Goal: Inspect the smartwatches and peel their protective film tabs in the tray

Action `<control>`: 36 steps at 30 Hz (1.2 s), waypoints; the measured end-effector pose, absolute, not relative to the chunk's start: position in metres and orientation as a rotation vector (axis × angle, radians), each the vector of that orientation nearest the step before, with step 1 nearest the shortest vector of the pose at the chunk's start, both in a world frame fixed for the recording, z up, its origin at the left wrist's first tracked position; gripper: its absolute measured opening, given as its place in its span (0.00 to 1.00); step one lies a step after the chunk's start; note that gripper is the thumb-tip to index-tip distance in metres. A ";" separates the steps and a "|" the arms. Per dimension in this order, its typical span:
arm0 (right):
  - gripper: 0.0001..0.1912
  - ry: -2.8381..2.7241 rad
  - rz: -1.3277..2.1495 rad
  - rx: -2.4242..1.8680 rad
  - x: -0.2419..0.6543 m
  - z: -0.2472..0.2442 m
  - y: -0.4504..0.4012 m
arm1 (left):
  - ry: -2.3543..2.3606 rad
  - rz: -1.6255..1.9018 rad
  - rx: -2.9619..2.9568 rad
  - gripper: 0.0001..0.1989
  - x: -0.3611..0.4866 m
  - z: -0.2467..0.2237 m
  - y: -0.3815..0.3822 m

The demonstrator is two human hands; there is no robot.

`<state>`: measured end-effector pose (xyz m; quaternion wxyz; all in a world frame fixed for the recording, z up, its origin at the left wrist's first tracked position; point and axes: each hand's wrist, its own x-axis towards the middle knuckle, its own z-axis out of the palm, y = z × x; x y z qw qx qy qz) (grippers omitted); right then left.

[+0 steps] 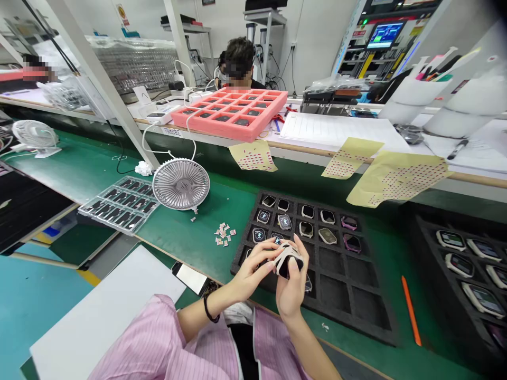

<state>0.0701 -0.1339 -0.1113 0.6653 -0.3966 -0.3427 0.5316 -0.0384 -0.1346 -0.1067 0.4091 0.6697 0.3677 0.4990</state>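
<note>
My left hand (251,272) and my right hand (291,290) together hold a small square smartwatch body (289,262) with a dark face and pale patches, part hidden by my fingers. Both hands are just above the near edge of a black foam tray (336,290). Several watch bodies (328,236) sit in its upper cells, and the nearer cells show bare foam. Left of the tray, a small scatter of paper-backed pieces (224,234) lies on the green mat (190,253).
A second black tray of watches (463,264) stands to the right, with an orange strip (411,311) beside it. A white fan (181,184) and a clear tray of dark parts (119,205) lie left. Sticker sheets (396,179) hang over the shelf edge. A co-worker (237,66) sits beyond a pink tray (229,113).
</note>
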 end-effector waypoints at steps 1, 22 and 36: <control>0.22 -0.744 1.277 -0.898 0.071 -0.111 -0.132 | 0.985 1.208 1.767 0.18 -0.046 -0.106 -0.132; 0.22 -0.465 2.023 -0.752 0.093 -0.084 -0.113 | 1.704 0.987 2.590 0.10 -0.139 -0.125 -0.119; 0.22 -0.416 2.436 -0.535 0.091 -0.080 -0.116 | 0.777 1.232 2.846 0.09 -0.092 -0.064 -0.120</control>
